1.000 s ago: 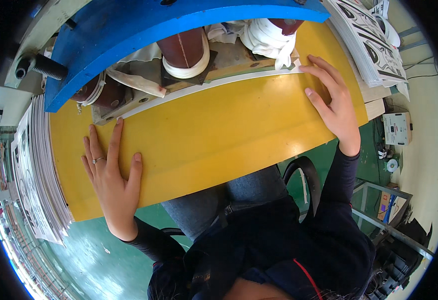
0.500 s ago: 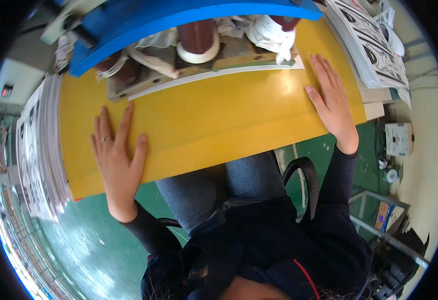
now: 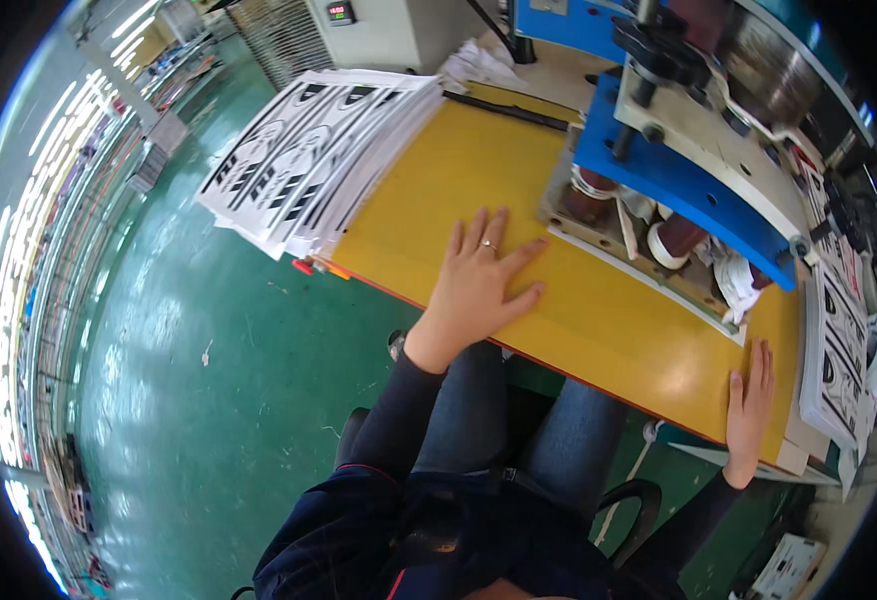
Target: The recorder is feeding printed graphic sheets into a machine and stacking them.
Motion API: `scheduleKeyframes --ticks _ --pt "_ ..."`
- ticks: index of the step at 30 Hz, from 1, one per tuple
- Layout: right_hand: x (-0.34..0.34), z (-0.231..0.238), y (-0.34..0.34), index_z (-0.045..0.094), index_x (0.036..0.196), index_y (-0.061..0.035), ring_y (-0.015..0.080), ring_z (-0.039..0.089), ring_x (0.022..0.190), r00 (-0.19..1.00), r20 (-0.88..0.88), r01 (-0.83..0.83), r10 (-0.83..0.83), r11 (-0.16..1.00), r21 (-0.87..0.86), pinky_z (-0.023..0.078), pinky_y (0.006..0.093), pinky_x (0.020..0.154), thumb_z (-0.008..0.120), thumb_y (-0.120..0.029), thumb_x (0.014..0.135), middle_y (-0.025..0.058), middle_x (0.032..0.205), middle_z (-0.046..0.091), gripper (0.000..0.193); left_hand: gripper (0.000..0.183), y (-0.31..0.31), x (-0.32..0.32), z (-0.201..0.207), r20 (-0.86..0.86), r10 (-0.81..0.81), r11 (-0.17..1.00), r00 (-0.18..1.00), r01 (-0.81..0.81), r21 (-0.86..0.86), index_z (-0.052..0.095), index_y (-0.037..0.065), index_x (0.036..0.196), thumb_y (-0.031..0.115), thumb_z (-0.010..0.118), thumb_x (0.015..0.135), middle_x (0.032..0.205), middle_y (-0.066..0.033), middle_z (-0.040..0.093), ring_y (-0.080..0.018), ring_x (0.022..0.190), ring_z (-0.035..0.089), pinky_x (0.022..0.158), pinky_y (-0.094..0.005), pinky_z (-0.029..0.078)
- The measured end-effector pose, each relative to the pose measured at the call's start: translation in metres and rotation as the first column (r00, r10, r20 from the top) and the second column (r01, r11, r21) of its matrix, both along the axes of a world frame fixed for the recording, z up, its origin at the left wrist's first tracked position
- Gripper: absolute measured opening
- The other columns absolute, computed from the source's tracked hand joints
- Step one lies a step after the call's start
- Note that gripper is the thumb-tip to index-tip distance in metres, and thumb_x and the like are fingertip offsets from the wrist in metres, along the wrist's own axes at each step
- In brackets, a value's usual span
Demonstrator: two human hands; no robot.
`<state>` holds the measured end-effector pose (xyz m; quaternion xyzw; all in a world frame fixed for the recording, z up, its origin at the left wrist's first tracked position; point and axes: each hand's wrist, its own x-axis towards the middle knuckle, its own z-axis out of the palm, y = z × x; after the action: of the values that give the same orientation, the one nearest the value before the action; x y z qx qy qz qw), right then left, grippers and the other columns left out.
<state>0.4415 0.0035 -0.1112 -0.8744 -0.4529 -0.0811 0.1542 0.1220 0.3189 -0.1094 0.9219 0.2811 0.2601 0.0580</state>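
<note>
My left hand lies flat on the yellow tabletop, fingers spread, a ring on one finger. Its fingertips point toward the near left corner of a metal base plate and stay a little apart from it. Farther right, my right hand rests flat near the table's right end, fingers stretched out. Neither hand holds anything. Between them a thin white strip runs along the front edge of the base plate. Above the plate stands a press with a curved blue plate and dark red posts wrapped in white cloth.
Stacked printed sheets stand at the table's left end, and another printed stack is at the right. A black bar lies along the back of the table. Behind it is a pale cabinet with a small display. Green floor spreads at left.
The view has swung to the left, bringing the left stack's top and the cabinet into sight. Both hands still lie flat on the tabletop in about the same places.
</note>
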Motion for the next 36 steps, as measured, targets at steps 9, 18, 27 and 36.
scheduleKeyframes --ticks 9,18,27,36 --pt "0.007 -0.001 -0.002 0.039 0.154 -0.0039 0.0375 0.031 0.151 0.994 -0.111 0.025 -0.012 0.993 0.118 0.023 0.0452 0.123 0.054 -0.022 0.102 0.0192 0.159 0.040 0.057 0.022 -0.007 -0.002 0.009 0.333 0.026 0.992 0.943 0.016 -0.121 0.071 0.008 0.108 0.017 0.063 0.088 0.119 -0.0142 0.068 -0.0360 0.115 0.062 0.101 -0.0462 0.046" --pt "0.011 -0.003 0.002 0.044 0.151 -0.0024 0.0368 0.036 0.148 0.993 -0.117 -0.010 0.027 0.989 0.146 0.026 0.0436 0.121 0.054 -0.016 0.101 0.0194 0.157 0.043 0.052 0.016 -0.007 -0.012 0.007 0.402 0.102 0.994 0.910 -0.074 -0.083 0.070 0.007 0.101 0.013 0.065 0.087 0.099 -0.0118 0.067 -0.0329 0.097 0.063 0.087 -0.0443 0.048" --pt "-0.029 0.042 0.010 0.048 0.145 0.0033 0.0417 0.050 0.134 0.996 -0.031 -0.082 0.082 0.997 0.007 0.038 0.0453 0.113 0.048 -0.045 0.106 0.0267 0.146 0.053 0.062 0.012 -0.006 0.002 -0.005 0.503 0.095 0.995 0.859 -0.099 -0.018 0.067 0.008 0.097 0.014 0.063 0.088 0.086 -0.0104 0.062 -0.0316 0.087 0.061 0.080 -0.0440 0.046" --pt "-0.021 0.035 0.019 0.048 0.148 -0.0005 0.0409 0.048 0.136 0.997 -0.044 -0.064 0.062 0.997 -0.047 0.038 0.0461 0.114 0.048 -0.047 0.106 0.0247 0.149 0.051 0.062 0.021 -0.009 -0.008 -0.009 0.447 0.189 0.981 0.874 -0.150 -0.123 0.063 0.009 0.106 0.007 0.062 0.086 0.103 -0.0134 0.059 -0.0332 0.099 0.059 0.084 -0.0450 0.046"
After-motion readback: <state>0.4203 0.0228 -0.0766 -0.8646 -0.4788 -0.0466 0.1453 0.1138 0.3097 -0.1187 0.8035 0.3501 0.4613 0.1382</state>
